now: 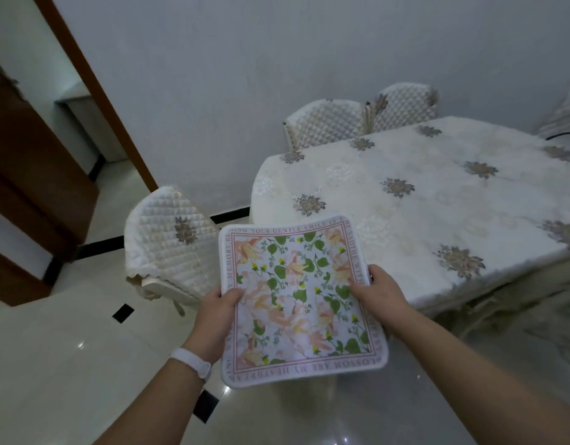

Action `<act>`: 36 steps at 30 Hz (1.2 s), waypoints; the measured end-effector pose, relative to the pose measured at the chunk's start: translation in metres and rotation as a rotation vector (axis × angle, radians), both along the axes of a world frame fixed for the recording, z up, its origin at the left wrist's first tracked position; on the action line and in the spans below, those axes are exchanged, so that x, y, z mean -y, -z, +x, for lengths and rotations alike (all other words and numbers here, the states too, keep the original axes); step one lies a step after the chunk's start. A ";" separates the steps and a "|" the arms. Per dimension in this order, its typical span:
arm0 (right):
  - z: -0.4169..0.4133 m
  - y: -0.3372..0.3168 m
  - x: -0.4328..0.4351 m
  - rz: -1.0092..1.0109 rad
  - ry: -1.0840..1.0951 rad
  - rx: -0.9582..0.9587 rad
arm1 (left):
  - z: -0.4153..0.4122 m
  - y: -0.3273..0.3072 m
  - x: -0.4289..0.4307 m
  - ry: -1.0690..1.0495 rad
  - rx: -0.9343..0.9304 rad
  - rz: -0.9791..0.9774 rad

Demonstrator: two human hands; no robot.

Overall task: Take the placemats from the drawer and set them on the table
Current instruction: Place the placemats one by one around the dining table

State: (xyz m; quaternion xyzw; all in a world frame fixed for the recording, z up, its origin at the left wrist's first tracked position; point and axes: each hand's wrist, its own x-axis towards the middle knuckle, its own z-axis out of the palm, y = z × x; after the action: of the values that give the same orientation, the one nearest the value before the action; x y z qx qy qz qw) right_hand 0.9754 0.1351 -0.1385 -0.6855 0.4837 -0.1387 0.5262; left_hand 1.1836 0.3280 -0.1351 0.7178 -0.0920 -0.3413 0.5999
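A square placemat (pixel 299 297) with a floral print and a lettered border is held flat in the air, just short of the table's near left corner. My left hand (pixel 218 313) grips its left edge, thumb on top. My right hand (pixel 378 292) grips its right edge, thumb on top as well. The table (pixel 415 216) stands to the right, covered by a cream cloth with grey flower patches. I cannot tell whether more than one mat is in the stack. The drawer is out of view.
A chair with a quilted cream cover (pixel 171 248) stands at the table's left end, close to the mat. Two more covered chairs (pixel 360 118) line the far side against the wall. A brown door frame (pixel 94 88) and tiled floor (pixel 84 364) lie left.
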 end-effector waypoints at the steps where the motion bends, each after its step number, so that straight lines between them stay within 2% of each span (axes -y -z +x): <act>1: 0.003 0.000 0.009 0.005 0.010 0.002 | 0.005 -0.001 0.012 0.018 0.002 0.000; 8: 0.038 0.021 0.058 0.043 0.136 -0.020 | 0.059 0.024 0.089 0.080 0.005 0.022; 11: 0.067 0.034 0.084 0.046 0.196 -0.058 | 0.092 0.041 0.124 0.106 -0.050 0.013; 20: 0.197 0.039 0.153 0.038 0.326 -0.146 | 0.244 0.062 0.230 0.239 -0.141 0.040; 23: 0.221 0.036 0.170 0.011 0.390 -0.141 | 0.279 0.066 0.269 0.288 -0.112 0.054; 36: 0.236 0.070 0.228 0.060 0.560 -0.171 | 0.307 0.091 0.371 0.433 -0.068 0.132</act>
State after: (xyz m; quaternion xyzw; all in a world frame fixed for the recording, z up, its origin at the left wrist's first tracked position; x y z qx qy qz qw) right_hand 1.2116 -0.0934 -0.2085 -0.5187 0.7005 -0.2056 0.4450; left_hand 1.4907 -0.0427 -0.2261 0.7071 -0.2008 -0.4914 0.4671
